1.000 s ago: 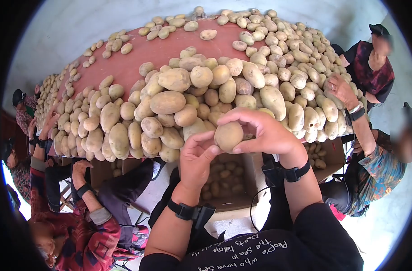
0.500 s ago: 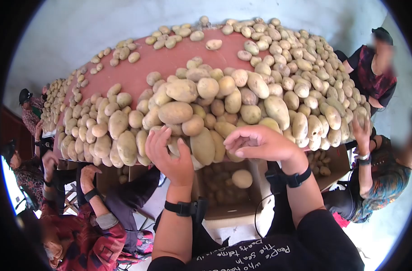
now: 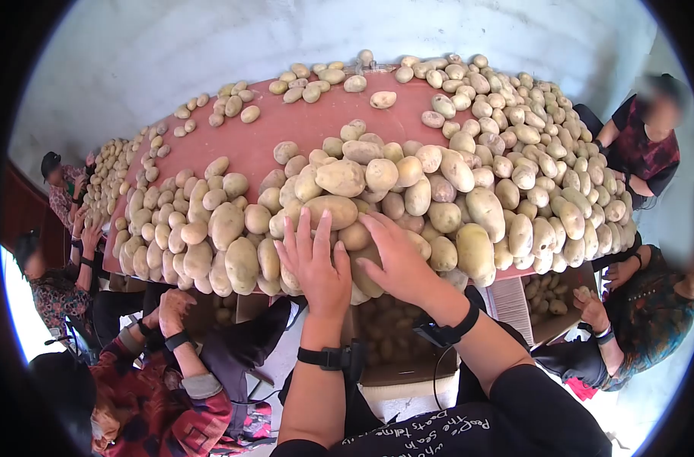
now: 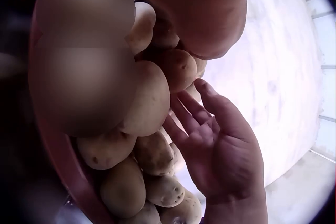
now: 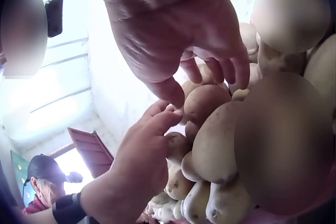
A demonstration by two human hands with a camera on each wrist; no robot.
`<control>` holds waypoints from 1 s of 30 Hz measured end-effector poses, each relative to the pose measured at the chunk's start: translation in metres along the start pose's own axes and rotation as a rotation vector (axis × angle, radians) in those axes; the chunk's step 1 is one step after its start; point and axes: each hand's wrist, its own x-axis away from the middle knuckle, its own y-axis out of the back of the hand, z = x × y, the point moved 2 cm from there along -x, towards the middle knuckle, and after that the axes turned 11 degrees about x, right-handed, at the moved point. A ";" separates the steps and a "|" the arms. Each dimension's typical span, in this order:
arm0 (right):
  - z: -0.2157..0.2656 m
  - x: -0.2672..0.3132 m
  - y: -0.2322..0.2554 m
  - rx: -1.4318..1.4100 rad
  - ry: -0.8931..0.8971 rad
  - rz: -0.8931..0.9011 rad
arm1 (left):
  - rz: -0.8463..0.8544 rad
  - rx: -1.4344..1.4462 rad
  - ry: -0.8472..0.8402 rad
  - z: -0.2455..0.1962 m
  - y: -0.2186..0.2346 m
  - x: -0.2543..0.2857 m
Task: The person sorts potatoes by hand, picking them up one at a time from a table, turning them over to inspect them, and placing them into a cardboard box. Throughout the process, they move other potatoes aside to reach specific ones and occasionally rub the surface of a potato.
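In the head view my left hand (image 3: pixel 319 266) reaches up over the near side of the potato heap, its fingertips overlapping a long oval potato (image 3: pixel 344 209). Beside it, my right hand (image 3: pixel 402 263) extends its fingers towards a round potato (image 3: pixel 354 238) between the two hands. The left wrist view shows the left hand (image 4: pixel 218 148) palm inward, fingers nearly straight, below a round potato (image 4: pixel 181 69). From the right wrist, the right hand (image 5: pixel 181 40) hangs over a round potato (image 5: pixel 207 100) with loosely bent fingers. Neither hand grips a potato.
Potatoes cover much of the red table (image 3: pixel 210 145). Below its near edge stands a cardboard box (image 3: pixel 396 373) with potatoes inside, and another box (image 3: pixel 556 324) is to the right. Several people sit around, including one in a red patterned sleeve (image 3: pixel 187 415) at left.
Both hands held a round potato between them, then parted as it dropped into the box below. Since then they have moved forward onto the heap. The head view has shifted slightly.
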 end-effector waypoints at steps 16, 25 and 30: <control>-0.012 -0.006 0.021 -0.210 -0.271 -0.102 | -0.060 -0.019 0.041 -0.002 -0.005 -0.002; -0.055 0.004 0.038 -1.375 -0.553 -0.022 | -0.095 -0.037 0.032 -0.003 -0.008 -0.001; -0.065 0.011 0.047 -1.556 -0.453 0.084 | -0.098 -0.035 0.030 -0.003 -0.009 -0.001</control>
